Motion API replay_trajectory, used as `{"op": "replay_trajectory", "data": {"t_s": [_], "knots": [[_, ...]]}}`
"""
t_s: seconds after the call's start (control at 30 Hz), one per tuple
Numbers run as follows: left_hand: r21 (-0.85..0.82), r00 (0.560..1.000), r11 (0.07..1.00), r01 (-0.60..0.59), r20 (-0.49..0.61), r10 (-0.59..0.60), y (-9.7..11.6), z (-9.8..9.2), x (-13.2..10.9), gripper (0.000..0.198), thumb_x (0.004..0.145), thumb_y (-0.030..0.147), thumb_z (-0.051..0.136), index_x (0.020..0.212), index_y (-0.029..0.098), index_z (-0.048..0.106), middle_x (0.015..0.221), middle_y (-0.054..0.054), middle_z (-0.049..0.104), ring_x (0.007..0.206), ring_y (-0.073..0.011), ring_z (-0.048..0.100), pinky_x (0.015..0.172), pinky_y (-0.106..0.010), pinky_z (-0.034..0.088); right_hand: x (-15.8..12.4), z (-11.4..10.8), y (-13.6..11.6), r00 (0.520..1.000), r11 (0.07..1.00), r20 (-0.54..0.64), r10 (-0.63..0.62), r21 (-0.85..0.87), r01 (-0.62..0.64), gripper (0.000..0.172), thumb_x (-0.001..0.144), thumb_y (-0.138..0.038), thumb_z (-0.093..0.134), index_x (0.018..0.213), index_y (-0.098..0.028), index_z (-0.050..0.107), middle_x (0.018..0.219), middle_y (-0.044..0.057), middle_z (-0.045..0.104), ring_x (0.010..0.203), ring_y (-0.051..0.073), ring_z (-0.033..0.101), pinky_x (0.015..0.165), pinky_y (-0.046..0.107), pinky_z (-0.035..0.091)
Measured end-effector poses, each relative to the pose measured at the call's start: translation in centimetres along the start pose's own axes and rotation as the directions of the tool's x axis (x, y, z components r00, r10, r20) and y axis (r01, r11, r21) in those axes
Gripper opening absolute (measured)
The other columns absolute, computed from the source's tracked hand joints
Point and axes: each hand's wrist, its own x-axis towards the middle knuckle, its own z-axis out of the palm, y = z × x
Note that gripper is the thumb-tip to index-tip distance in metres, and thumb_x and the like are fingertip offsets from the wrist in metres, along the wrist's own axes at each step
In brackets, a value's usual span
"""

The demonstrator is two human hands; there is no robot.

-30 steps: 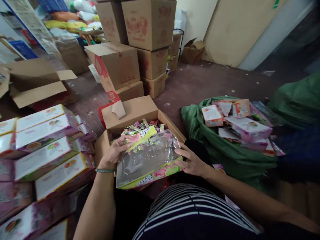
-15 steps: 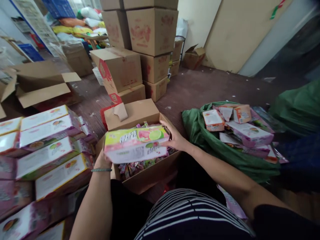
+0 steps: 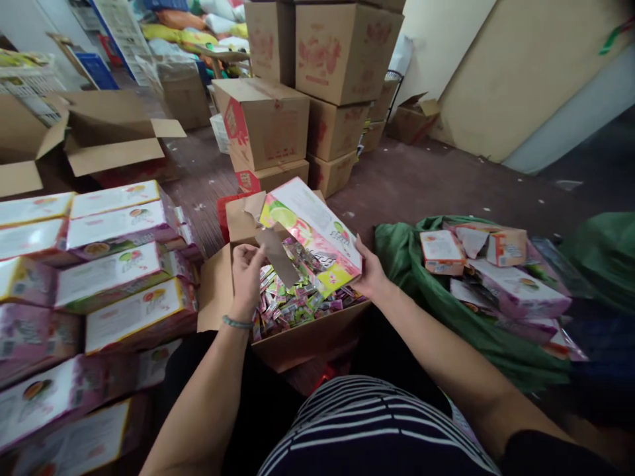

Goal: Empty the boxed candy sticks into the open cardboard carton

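A printed fruit box (image 3: 317,228), white, pink and yellow-green, is tilted above an open carton (image 3: 216,291). My right hand (image 3: 372,270) grips its right end. With closed fingers my left hand (image 3: 247,272) pinches a grey-brown cardboard flap (image 3: 278,256) that hangs from the box's torn-open side. Small wrapped packets (image 3: 317,263) show in the opening. More small wrapped packets (image 3: 285,307) in pink, green and purple fill the carton below.
Stacked fruit boxes (image 3: 133,314) stand on the left. A green sack (image 3: 411,277) at right holds several opened boxes (image 3: 520,284). Behind rise stacked brown cartons (image 3: 342,56); an open carton (image 3: 114,152) is at back left.
The box has been turned and tilted up over the carton, and its side is now torn open. My left hand has moved from the box's left end to the flap. The camera view has shifted left.
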Motion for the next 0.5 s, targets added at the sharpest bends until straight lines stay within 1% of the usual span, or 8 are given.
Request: {"op": "replay_trajectory", "data": {"t_s": [0.1,0.13,0.2,0.3,0.4,0.43,0.47,0.5], "knots": [[0.237,0.954,0.924,-0.299,0.091,0.285,-0.6,1.1,-2.7,0.024,0.078,0.020,0.087,0.086,0.024,0.065,0.087,-0.001,0.062,0.083,-0.0187,0.058,0.083,-0.026,0.048,-0.8,-1.0,1.9,0.994,0.993,-0.001,0.105,0.056,-0.105,0.063,0.081,-0.074,0.067,0.115,-0.021,0.064,0.117,0.012,0.077,0.124,0.037,0.068,0.102,0.060,0.059],[0.285,0.937,0.893,-0.347,0.132,0.322,-0.9,1.3,-3.3,0.024,0.077,0.018,0.088,0.088,0.024,0.068,0.092,-0.003,0.064,0.087,-0.0205,0.059,0.086,-0.028,0.047,-1.0,-1.1,2.2,0.992,0.990,-0.018,0.123,0.078,-0.121,0.063,0.081,-0.075,0.067,0.114,-0.021,0.064,0.115,0.012,0.077,0.123,0.037,0.068,0.101,0.059,0.059],[0.318,0.930,0.877,-0.360,0.200,0.309,-1.3,1.4,-3.6,0.028,0.076,0.016,0.087,0.098,0.024,0.071,0.100,-0.005,0.067,0.091,-0.0228,0.060,0.087,-0.030,0.046,-1.4,-1.3,2.4,0.989,0.985,-0.065,0.129,0.121,-0.121,0.061,0.084,-0.074,0.065,0.114,-0.022,0.065,0.112,0.010,0.078,0.120,0.037,0.070,0.101,0.058,0.060],[0.317,0.961,0.917,-0.242,0.208,0.181,-1.8,1.2,-3.1,0.041,0.076,0.015,0.087,0.111,0.025,0.071,0.103,-0.005,0.069,0.082,-0.0209,0.060,0.075,-0.029,0.045,-1.9,-1.9,1.7,0.990,0.986,-0.113,0.084,0.154,-0.066,0.061,0.088,-0.074,0.061,0.121,-0.022,0.065,0.114,0.008,0.078,0.118,0.035,0.070,0.101,0.057,0.059],[0.279,0.995,0.956,-0.094,0.069,0.078,-2.5,1.9,-3.0,0.053,0.071,0.014,0.092,0.114,0.026,0.064,0.101,-0.002,0.068,0.074,-0.0171,0.058,0.069,-0.026,0.043,-2.2,-2.6,0.8,0.991,0.990,-0.128,0.033,0.138,-0.015,0.065,0.089,-0.076,0.058,0.124,-0.022,0.064,0.116,0.008,0.077,0.117,0.034,0.070,0.101,0.057,0.059],[0.237,0.999,0.972,-0.001,0.038,-0.008,-2.9,2.4,-3.2,0.053,0.071,0.016,0.092,0.114,0.025,0.062,0.099,-0.002,0.068,0.074,-0.0167,0.059,0.068,-0.025,0.044,-2.2,-2.8,0.6,0.991,0.990,-0.133,0.026,0.142,-0.007,0.066,0.089,-0.077,0.057,0.124,-0.022,0.064,0.115,0.008,0.077,0.117,0.034,0.070,0.102,0.056,0.059],[0.188,0.987,0.972,0.141,0.044,-0.151,-3.3,3.1,-3.6,0.050,0.074,0.019,0.091,0.113,0.024,0.061,0.096,-0.002,0.068,0.074,-0.0171,0.062,0.067,-0.025,0.045,-2.1,-2.7,0.6,0.990,0.987,-0.142,0.023,0.159,0.000,0.066,0.089,-0.077,0.057,0.125,-0.022,0.064,0.114,0.008,0.077,0.117,0.033,0.070,0.102,0.056,0.059],[0.147,0.936,0.934,0.325,0.092,-0.340,-3.8,3.7,-4.0,0.043,0.078,0.024,0.089,0.111,0.022,0.060,0.092,-0.003,0.069,0.073,-0.0182,0.064,0.066,-0.025,0.047,-2.0,-2.6,0.7,0.988,0.982,-0.152,0.025,0.191,0.004,0.065,0.090,-0.076,0.056,0.125,-0.021,0.063,0.113,0.008,0.077,0.117,0.033,0.070,0.103,0.055,0.059]]}}
